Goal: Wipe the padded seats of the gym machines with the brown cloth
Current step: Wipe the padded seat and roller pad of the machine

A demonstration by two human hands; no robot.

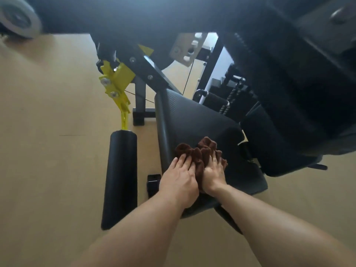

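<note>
A black padded seat point(192, 120) of a gym machine fills the middle of the view. A bunched brown cloth point(200, 151) lies on its near part. My left hand point(179, 178) presses on the cloth's left side with fingers spread flat. My right hand point(214, 173) presses on its right side, fingers spread over the folds. Both hands lie side by side, touching, with the cloth bulging out ahead of the fingertips and between the hands.
A black foam roller pad point(120, 176) on a yellow bracket point(115, 81) stands left of the seat. The machine's black frame point(289, 74) and backrest loom above and to the right. A tan floor point(48, 132) surrounds the machine. A small black foot point(153, 183) sits beside the seat.
</note>
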